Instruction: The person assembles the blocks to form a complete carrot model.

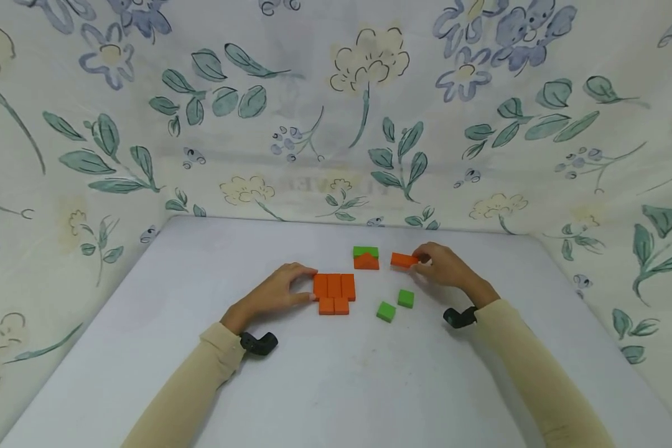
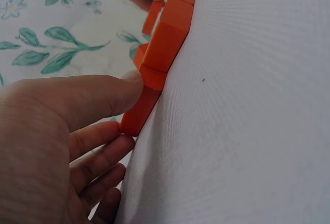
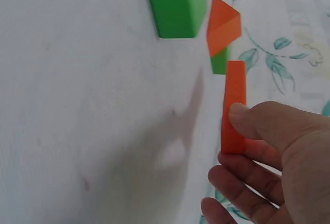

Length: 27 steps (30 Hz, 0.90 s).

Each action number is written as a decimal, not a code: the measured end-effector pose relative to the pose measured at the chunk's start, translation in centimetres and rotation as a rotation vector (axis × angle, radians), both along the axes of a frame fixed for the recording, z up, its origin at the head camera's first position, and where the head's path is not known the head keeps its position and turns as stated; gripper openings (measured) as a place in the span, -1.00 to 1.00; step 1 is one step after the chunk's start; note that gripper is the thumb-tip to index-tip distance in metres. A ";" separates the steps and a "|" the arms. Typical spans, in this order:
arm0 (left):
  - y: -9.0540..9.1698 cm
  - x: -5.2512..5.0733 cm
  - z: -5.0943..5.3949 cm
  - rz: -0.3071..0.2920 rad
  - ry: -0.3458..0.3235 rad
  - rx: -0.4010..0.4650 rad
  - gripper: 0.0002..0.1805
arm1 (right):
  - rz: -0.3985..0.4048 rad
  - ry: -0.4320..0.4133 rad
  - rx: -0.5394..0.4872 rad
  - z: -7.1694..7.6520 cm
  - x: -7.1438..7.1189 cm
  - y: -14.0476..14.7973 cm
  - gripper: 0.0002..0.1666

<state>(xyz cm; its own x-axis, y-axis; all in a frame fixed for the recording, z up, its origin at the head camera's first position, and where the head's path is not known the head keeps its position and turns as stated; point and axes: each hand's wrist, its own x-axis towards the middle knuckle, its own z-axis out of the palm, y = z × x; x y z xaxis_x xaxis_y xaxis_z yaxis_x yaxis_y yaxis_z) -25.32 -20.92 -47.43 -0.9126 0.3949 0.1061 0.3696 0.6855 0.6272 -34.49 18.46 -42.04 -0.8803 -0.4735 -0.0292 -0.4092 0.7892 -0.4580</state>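
Note:
My left hand (image 1: pixel 280 290) has its thumb and index finger at the two ends of the leftmost block in a group of orange blocks (image 1: pixel 334 287). Three long blocks stand side by side there, with two smaller ones along their near side. In the left wrist view, the thumb (image 2: pixel 126 91) presses the end of an orange block (image 2: pixel 138 113). Farther right, my right hand (image 1: pixel 447 267) pinches a single orange block (image 1: pixel 402 260) between thumb and fingers. The right wrist view shows this orange block (image 3: pixel 235 87) upright, its lower end among the fingers.
Two green blocks (image 1: pixel 406 298) lie apart on the white table (image 1: pixel 336 386), nearer me. Behind the group, an orange triangular block (image 1: pixel 366 261) lies against a green block (image 1: pixel 365 250). A flowered cloth (image 1: pixel 313 180) rises at the table's far edge.

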 end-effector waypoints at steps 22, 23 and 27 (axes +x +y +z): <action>-0.3 0.1 0.1 -0.006 0.019 0.000 -0.35 | 0.300 0.212 -0.262 3.3 10.4 -6.0 -0.71; -0.3 0.0 0.1 -0.006 0.017 -0.002 -0.35 | 0.316 0.204 -0.265 3.2 10.7 -6.4 -0.71; -0.3 -0.2 -0.1 -0.008 0.015 -0.020 -0.34 | 0.362 0.183 -0.264 2.4 11.7 -8.0 -0.72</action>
<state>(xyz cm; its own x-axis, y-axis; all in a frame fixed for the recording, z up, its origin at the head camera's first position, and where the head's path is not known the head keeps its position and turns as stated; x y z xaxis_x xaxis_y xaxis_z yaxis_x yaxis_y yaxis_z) -25.52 -21.20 -47.54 -0.9077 0.4045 0.1115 0.3843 0.6948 0.6079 -22.80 10.45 -39.68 -0.6374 -0.7205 0.2733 -0.7284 0.4477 -0.5187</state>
